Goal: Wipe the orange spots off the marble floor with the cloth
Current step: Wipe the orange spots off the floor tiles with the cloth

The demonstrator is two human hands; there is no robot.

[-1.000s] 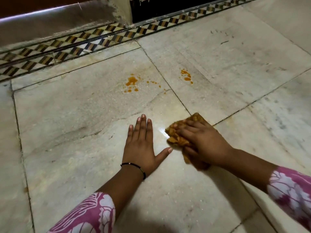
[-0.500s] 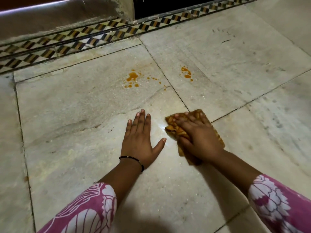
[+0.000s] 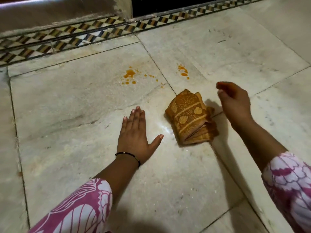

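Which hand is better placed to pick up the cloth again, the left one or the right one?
The right hand, probably. It hovers free just beside the folded cloth, fingers loosely curled and holding nothing. The left hand lies flat on the marble floor, apparently bracing the person.

We take this for a home, seen at floor level. We see a marble floor (image 3: 70,105) of large pale slabs with thin dark joints, and along its far edge a decorative border (image 3: 87,35) of small black, white and tan tiles in a diamond pattern. Beyond the border we see a worn plaster wall (image 3: 55,12) and, beside it, a dark opening (image 3: 168,3) like a doorway. The light is dim and warm, as in a house indoors.
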